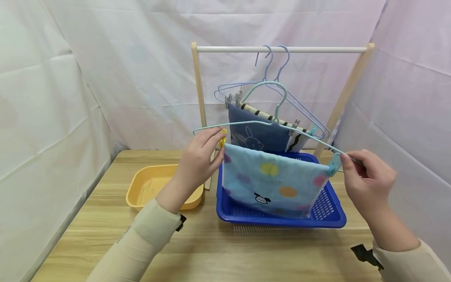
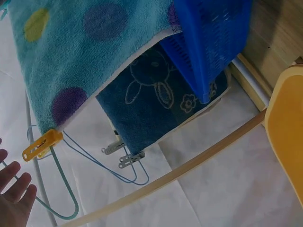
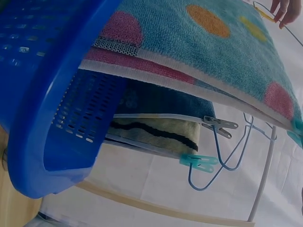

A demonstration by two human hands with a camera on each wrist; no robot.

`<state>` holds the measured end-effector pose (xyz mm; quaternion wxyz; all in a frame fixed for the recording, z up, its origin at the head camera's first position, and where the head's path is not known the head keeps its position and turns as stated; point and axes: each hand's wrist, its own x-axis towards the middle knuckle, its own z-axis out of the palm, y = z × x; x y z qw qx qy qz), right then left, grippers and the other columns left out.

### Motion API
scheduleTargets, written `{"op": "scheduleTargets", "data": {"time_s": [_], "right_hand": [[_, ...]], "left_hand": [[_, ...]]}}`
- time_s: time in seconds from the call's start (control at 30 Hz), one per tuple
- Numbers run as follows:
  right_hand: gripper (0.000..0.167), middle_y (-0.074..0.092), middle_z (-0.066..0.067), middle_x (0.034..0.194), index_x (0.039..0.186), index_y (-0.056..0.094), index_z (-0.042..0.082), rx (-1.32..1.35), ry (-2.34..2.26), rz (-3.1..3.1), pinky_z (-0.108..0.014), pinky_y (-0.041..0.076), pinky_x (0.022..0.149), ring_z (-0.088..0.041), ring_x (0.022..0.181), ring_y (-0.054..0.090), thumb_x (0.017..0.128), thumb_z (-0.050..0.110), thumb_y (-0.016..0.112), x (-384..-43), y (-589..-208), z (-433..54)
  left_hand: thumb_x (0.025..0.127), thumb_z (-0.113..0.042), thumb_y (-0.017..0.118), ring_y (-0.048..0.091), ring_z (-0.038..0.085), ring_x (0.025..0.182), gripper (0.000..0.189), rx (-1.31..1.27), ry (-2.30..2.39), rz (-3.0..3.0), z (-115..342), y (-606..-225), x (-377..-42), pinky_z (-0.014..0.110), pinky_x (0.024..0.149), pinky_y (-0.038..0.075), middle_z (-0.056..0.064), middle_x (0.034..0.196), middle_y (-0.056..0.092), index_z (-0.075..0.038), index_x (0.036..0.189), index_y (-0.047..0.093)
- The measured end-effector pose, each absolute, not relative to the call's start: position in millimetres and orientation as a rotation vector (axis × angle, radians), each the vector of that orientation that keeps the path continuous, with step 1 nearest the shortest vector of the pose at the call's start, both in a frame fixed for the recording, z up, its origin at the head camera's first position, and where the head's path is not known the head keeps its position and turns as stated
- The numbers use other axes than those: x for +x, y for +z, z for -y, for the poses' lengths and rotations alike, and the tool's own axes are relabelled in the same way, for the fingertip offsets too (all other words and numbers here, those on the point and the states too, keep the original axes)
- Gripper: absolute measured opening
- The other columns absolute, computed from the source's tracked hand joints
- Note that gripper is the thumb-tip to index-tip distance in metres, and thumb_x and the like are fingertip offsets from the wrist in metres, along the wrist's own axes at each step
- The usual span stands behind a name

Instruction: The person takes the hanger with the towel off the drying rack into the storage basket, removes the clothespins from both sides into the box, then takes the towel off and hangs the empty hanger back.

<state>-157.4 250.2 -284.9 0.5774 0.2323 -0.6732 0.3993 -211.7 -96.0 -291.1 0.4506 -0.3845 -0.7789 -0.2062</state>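
Observation:
A pale green hanger [image 1: 246, 122] is held up in front, a light blue towel [image 1: 258, 168] with colored dots hanging from it. Beside the yellow clothespin [image 2: 42, 144] at the towel's left corner is my left hand [image 1: 202, 156]; its fingers [image 2: 12, 182] are spread loosely by the hanger wire in the left wrist view. My right hand [image 1: 370, 178] grips the hanger's right end, thumb against the teal clothespin [image 1: 334, 164] on the other corner. That hand is almost wholly outside the right wrist view. The towel's lower part overlaps the blue basket [image 1: 282, 222].
Behind, a rack with a white rail [image 1: 317, 50] and wooden legs carries two blue hangers [image 1: 282, 64]. A dark blue rabbit towel [image 1: 246, 131] and a striped cloth [image 3: 161, 133] hang there by clips. On the table's left is a yellow tray [image 1: 135, 184].

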Motion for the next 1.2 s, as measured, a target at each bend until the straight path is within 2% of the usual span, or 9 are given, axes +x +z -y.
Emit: {"op": "scheduleTargets", "data": {"time_s": [0.57,0.67,0.9,1.2], "right_hand": [[0.04,0.048,-0.011,0.058,0.07,0.061,-0.016,0.559,0.916,1.571,-0.008,0.028,0.06,0.0,0.06,0.036,0.088,0.018,0.072,-152,-290,-249],[0.041,0.049,-0.013,0.058,0.07,0.061,-0.016,0.558,0.906,1.583,-0.007,0.029,0.06,0.0,0.06,0.036,0.089,0.018,0.072,-152,-290,-250],[0.041,0.049,-0.014,0.059,0.071,0.062,-0.016,0.559,0.887,1.612,-0.007,0.03,0.06,0.0,0.061,0.036,0.09,0.02,0.071,-152,-290,-250],[0.041,0.05,-0.016,0.059,0.072,0.063,-0.016,0.563,0.878,1.622,-0.007,0.031,0.061,0.001,0.061,0.038,0.09,0.021,0.07,-154,-292,-251]], "left_hand": [[0.084,0.003,0.07,0.067,0.03,0.093,0.028,-0.889,-0.371,1.999,97,-300,-220,0.037,0.084,0.054,0.016,0.105,0.07,0.005,0.111,0.067],[0.084,0.003,0.071,0.067,0.029,0.094,0.024,-0.905,-0.383,2.001,98,-301,-220,0.038,0.084,0.054,0.015,0.106,0.07,0.003,0.108,0.068],[0.082,0.001,0.076,0.067,0.029,0.099,0.012,-0.953,-0.414,2.002,100,-301,-218,0.038,0.086,0.054,0.015,0.107,0.07,0.0,0.092,0.069],[0.078,0.001,0.079,0.068,0.029,0.099,0.015,-1.004,-0.421,2.006,103,-303,-217,0.038,0.083,0.055,0.015,0.107,0.071,-0.001,0.083,0.065]]}}
